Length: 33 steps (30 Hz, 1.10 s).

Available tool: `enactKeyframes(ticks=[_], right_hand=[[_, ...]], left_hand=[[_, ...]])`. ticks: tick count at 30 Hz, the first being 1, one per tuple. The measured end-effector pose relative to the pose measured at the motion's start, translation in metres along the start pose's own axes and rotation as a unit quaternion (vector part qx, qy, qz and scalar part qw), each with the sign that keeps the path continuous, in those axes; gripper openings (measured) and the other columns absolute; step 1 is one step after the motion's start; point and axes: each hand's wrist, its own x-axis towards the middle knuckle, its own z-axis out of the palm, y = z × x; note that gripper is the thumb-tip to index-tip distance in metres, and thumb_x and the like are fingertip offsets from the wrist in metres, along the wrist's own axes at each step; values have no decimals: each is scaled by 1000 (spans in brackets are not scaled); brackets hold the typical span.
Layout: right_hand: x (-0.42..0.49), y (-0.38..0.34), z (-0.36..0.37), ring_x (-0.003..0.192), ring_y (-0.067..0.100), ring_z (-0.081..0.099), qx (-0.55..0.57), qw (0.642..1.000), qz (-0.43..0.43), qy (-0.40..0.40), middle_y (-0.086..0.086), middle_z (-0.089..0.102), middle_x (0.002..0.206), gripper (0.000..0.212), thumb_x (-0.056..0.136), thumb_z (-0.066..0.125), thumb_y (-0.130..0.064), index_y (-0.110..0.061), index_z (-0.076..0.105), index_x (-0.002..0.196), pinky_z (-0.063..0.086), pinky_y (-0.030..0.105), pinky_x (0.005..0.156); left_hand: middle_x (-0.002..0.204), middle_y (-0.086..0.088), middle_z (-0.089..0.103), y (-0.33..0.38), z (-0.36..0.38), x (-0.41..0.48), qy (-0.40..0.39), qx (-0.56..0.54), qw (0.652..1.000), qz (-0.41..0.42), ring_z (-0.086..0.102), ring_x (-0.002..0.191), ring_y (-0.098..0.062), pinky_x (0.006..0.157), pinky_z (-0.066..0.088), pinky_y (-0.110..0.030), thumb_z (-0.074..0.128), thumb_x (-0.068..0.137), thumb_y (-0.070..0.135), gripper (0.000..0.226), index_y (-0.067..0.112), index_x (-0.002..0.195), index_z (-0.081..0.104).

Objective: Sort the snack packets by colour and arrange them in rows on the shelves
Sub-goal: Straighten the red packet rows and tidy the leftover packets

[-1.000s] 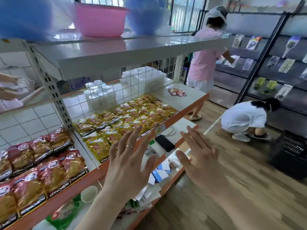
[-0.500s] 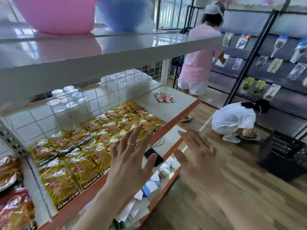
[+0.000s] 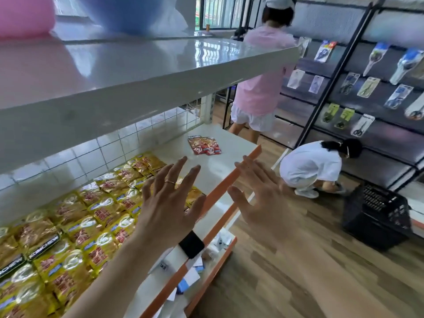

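1. the left hand [image 3: 168,203] is held up with its back to the camera, fingers straight and spread wide, holding nothing; a thin ring [image 3: 170,181] sits on one finger.
2. the right hand [image 3: 263,198] is beside it but apart from it, fingers spread and empty too, slightly blurred, in front of the middle shelf's orange front edge.
3. the yellow snack packets [image 3: 80,226] lie flat in tight rows, packet against packet, across the left and middle of the middle shelf [image 3: 220,166]; the left hand shows over the right end of those rows.
4. a few red snack packets [image 3: 204,145] lie overlapping in a small pile on the bare white right part of the same shelf, well apart from the yellow rows.
5. the upper shelf [image 3: 160,72] carries a pink basin [image 3: 23,14] and a blue basin [image 3: 128,12], both cut off by the top of the view.
6. on the lower shelf [image 3: 222,205] lie a black phone [image 3: 191,244] and loose papers [image 3: 190,276].
7. farther off, a person in a pink top [image 3: 261,88] stands at a dark display rack [image 3: 344,53] hung with carded scissors, and a person in white [image 3: 312,166] crouches on the wooden floor near a black crate [image 3: 376,216].
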Motion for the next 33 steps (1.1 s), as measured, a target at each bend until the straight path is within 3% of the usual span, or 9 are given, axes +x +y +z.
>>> enactKeyframes(ticks=[3, 5, 7, 12, 17, 23, 26, 29, 33], right_hand=[[34, 31, 4, 149, 10, 17, -7, 1000, -17, -16, -15, 30, 159, 72, 87, 31, -75, -35, 42, 146, 5, 45, 123], [61, 53, 8, 149, 9, 13, -18, 999, -32, -30, -16, 26, 160, 71, 90, 33, -75, -35, 39, 148, -17, 25, 115], [90, 76, 13, 150, 9, 11, -19, 998, -44, -39, -17, 25, 160, 65, 92, 36, -68, -35, 38, 149, -20, 15, 107], [163, 131, 34, 148, 12, 21, 14, 997, -66, -40, -15, 33, 157, 61, 91, 42, -63, -36, 42, 146, 5, 39, 117], [214, 169, 62, 149, 14, 19, 48, 989, -98, -97, -12, 33, 158, 67, 90, 34, -68, -33, 43, 146, 8, 49, 118], [245, 201, 116, 149, 13, 15, 25, 974, -121, -192, -10, 27, 160, 58, 97, 49, -53, -31, 37, 149, 9, 48, 117], [257, 209, 146, 149, 12, 14, 11, 961, -143, -237, -10, 24, 161, 59, 97, 47, -53, -33, 33, 151, 10, 50, 117], [272, 210, 170, 151, 11, 8, -24, 943, -171, -284, -12, 14, 164, 59, 100, 42, -45, -33, 25, 154, 11, 52, 116], [289, 211, 185, 151, 12, 6, -87, 918, -216, -322, -13, 10, 165, 61, 100, 42, -30, -33, 18, 156, 15, 50, 113]], left_hand=[[164, 1, 24, 8, 22, 33, -6, 1, 1000, -8, 22, 147, -26, 113, 25, -54, 28, 91, 65, 69, 34, 152, 34], [164, 1, 21, 12, 37, 57, -7, 4, 1000, -18, 19, 147, -24, 114, 24, -55, 27, 91, 65, 70, 34, 153, 33], [165, 2, 19, 16, 53, 82, -12, 9, 999, -38, 19, 147, -24, 114, 23, -55, 26, 90, 66, 71, 35, 154, 31], [165, 2, 19, 27, 93, 138, -28, 38, 995, -91, 20, 147, -25, 113, 25, -54, 24, 90, 66, 71, 35, 154, 31], [165, 2, 19, 25, 132, 177, -55, 65, 986, -143, 23, 148, -26, 112, 28, -55, 22, 89, 69, 72, 37, 154, 25], [166, 6, 13, 16, 178, 202, -121, 88, 971, -185, 17, 150, -22, 114, 21, -50, 17, 82, 73, 83, 37, 157, 19], [167, 10, 7, 1, 197, 215, -168, 113, 960, -192, 12, 152, -18, 116, 18, -49, 26, 86, 70, 79, 38, 157, 14], [167, 13, 0, -18, 207, 230, -208, 118, 947, -213, 4, 154, -13, 118, 14, -50, 40, 94, 60, 74, 36, 158, 11], [168, 8, -1, -32, 212, 246, -248, 81, 933, -249, 5, 154, -11, 122, 12, -44, 41, 97, 39, 70, 31, 159, 10]])
